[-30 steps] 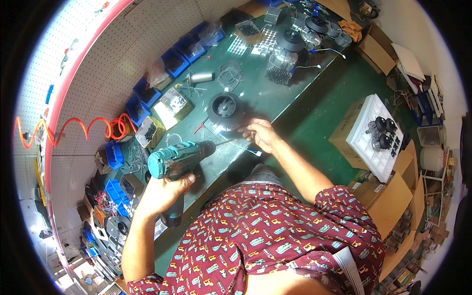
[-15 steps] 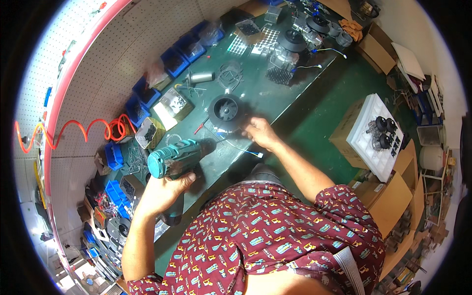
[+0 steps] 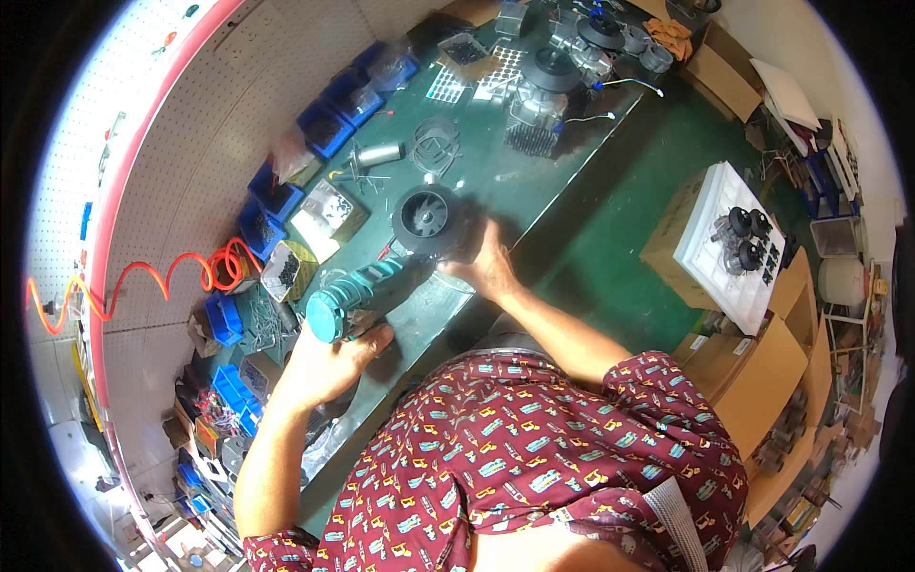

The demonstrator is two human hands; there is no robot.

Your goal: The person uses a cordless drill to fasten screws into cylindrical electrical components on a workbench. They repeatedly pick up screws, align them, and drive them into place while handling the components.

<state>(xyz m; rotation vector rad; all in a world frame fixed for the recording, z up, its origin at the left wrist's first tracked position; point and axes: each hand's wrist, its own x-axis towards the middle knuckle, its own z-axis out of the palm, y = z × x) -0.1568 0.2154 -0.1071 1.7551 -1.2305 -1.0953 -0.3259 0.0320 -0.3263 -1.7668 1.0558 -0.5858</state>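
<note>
My left hand is closed around the handle of a teal cordless drill. The drill's dark front end reaches toward the near side of a blower motor with a round black fan wheel on the bench; the exact contact point is hidden. My right hand grips that motor's near right side, with thumb and fingers apart around it. What the fingertips touch is partly out of sight. Just beyond the fan lies a loop of thin grey cable, and a metal cylinder rests to its left.
Blue bins of small parts line the pegboard wall. More motor assemblies with black fan wheels stand at the bench's far end. An orange coiled air hose hangs at left. Right of the bench, a white foam tray lies on a cardboard box.
The drill has swung toward the blower motor, its front end now close against it. My right hand has moved from a small spot beside the motor to a wider grip on its side.
</note>
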